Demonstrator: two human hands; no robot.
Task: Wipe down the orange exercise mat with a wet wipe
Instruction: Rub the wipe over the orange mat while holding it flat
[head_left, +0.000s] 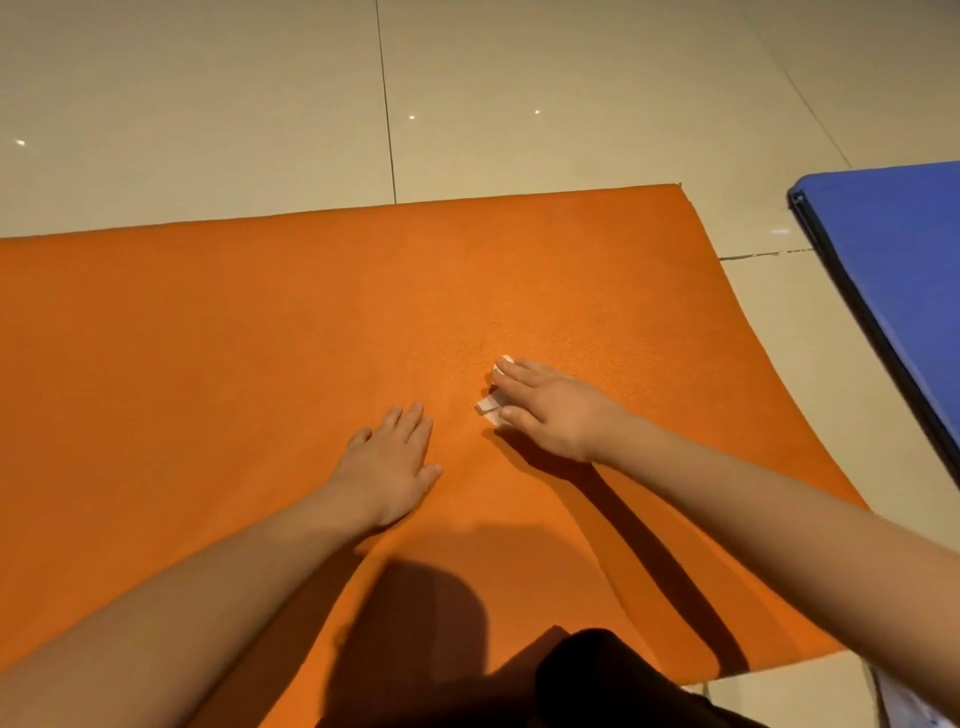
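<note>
The orange exercise mat (234, 332) lies spread on a tiled floor and fills most of the view. My right hand (545, 410) lies flat near the mat's middle, fingers straight, pressing a small folded white wet wipe (491, 404) onto the surface. Only the wipe's edges show beyond my fingers. My left hand (392, 465) rests palm down on the mat just left of it, fingers straight and slightly spread, holding nothing.
Glossy beige floor tiles (260, 104) surround the mat. A blue mat (893, 270) with a dark edge lies to the right, apart from the orange one. My dark-clothed knee (613, 680) sits at the mat's near edge.
</note>
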